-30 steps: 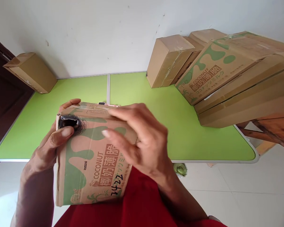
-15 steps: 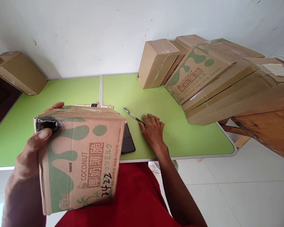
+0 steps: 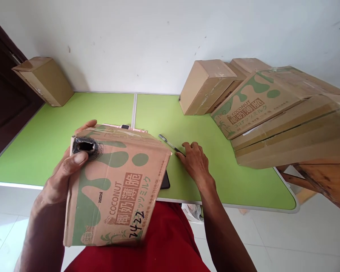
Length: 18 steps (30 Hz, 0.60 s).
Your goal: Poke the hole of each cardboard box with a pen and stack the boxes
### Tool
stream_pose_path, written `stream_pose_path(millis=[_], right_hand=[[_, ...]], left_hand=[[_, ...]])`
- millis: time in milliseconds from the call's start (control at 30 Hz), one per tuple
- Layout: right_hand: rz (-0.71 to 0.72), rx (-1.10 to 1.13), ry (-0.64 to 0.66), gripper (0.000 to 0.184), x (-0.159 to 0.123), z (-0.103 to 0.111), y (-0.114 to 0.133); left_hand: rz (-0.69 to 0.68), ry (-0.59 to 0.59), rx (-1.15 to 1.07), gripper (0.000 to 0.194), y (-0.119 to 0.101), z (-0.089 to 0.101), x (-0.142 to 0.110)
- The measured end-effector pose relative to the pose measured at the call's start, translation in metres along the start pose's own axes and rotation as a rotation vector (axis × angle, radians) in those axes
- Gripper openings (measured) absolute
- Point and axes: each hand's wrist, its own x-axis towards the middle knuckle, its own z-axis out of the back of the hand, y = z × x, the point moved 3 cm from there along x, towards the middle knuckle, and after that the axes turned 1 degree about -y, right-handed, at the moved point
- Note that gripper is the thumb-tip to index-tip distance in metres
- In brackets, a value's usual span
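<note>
My left hand [image 3: 62,177] grips the left end of a cardboard box [image 3: 116,189] printed with green shapes, "COCONUT" and a handwritten number; the thumb lies by a blackened patch at its top corner. The box is held above my lap at the table's near edge. My right hand [image 3: 196,162] rests on the green table [image 3: 59,132], fingers curled down onto the near end of a pen [image 3: 170,143]. A dark phone [image 3: 166,181] lies partly hidden under the box.
A plain brown box [image 3: 45,79] stands at the table's back left by a dark door. At the back right are a small brown box [image 3: 203,85] and a leaning stack of large cartons [image 3: 271,109]. Pale tiled floor lies to the right.
My right hand left the box, reached to the table and now touches the pen. The left hand keeps holding the box alone. The view has shifted slightly.
</note>
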Motion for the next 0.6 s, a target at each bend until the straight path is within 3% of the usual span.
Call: stream_pose_path(millis=[233, 400, 500, 567, 600], right_hand=[[-0.041, 0.069, 0.063, 0.016, 0.025, 0.008, 0.005], [-0.106, 0.261, -0.165, 0.011, 0.009, 0.046, -0.016], [0.012, 0.789, -0.479, 0.002, -0.019, 0.084, -0.01], [0.233, 1.229, -0.662, 0.011, -0.047, 0.105, 0.008], [0.326, 1.318, -0.683, 0.01, -0.062, 0.112, 0.02]], left_hand=[[-0.081, 0.046, -0.007, 0.067, 0.004, -0.001, -0.002], [-0.078, 0.035, 0.035, 0.079, 0.009, 0.01, -0.004], [-0.051, 0.085, 0.096, 0.093, 0.011, 0.019, -0.001], [-0.039, 0.134, 0.17, 0.099, 0.011, 0.022, 0.001], [-0.04, 0.145, 0.208, 0.1, 0.011, 0.023, 0.002]])
